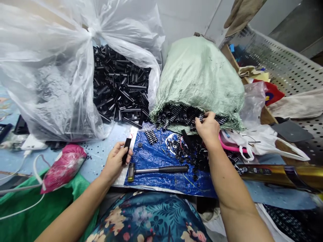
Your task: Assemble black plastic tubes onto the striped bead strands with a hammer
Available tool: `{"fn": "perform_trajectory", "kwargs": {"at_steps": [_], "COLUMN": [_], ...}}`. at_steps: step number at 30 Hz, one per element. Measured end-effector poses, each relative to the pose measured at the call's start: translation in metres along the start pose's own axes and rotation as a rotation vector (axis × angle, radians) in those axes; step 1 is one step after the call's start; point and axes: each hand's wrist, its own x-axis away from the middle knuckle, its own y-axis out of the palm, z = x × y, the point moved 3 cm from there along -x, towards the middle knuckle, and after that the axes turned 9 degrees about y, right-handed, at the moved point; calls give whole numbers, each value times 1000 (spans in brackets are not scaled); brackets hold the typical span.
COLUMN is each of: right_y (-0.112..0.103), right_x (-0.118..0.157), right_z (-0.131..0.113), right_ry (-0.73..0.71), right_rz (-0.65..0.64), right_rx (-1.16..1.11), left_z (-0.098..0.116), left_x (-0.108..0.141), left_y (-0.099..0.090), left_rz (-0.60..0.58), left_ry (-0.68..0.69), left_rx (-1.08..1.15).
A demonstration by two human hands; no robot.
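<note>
My left hand (114, 160) is closed around a short black plastic piece (127, 150), held upright above the left edge of a blue plastic sheet (161, 154). At the mouth of a pale green woven sack (199, 74), my right hand (209, 127) reaches in with bent fingers among black-and-white patterned pieces (176, 112). Whatever its fingertips grip is hidden. A small patterned block with two metal pins (150, 136) lies between the hands. In front of me rests a hammer (161, 169) with a black handle. Small black discs (180, 156) are scattered near my right forearm.
A clear plastic bag (70, 90) full of black plastic pieces (123, 87) stands at the back left. A pink wrapped bundle (64, 166) with white cables lies left. On the right are a gold cylinder (300, 174), a white plastic bag (264, 141) and a perforated basket (290, 64).
</note>
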Motion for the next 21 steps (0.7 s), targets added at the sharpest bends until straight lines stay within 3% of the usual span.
{"fn": "perform_trajectory", "kwargs": {"at_steps": [4, 8, 11, 15, 21], "right_y": [-2, 3, 10, 15, 11], "right_x": [28, 91, 136, 159, 155], "right_z": [17, 16, 4, -18, -36], "right_ry": [8, 19, 145, 363, 372], "right_rz": [-142, -412, -649, -842, -877], "right_rx": [-344, -937, -1314, -1465, -1518], "left_z": [3, 7, 12, 16, 9], "left_x": [-3, -2, 1, 8, 19], "left_y": [-3, 0, 9, 30, 48], "left_rz": [13, -1, -47, -140, -239], "left_ry": [-7, -26, 1, 48, 65], "left_rx": [47, 66, 33, -21, -98]}}
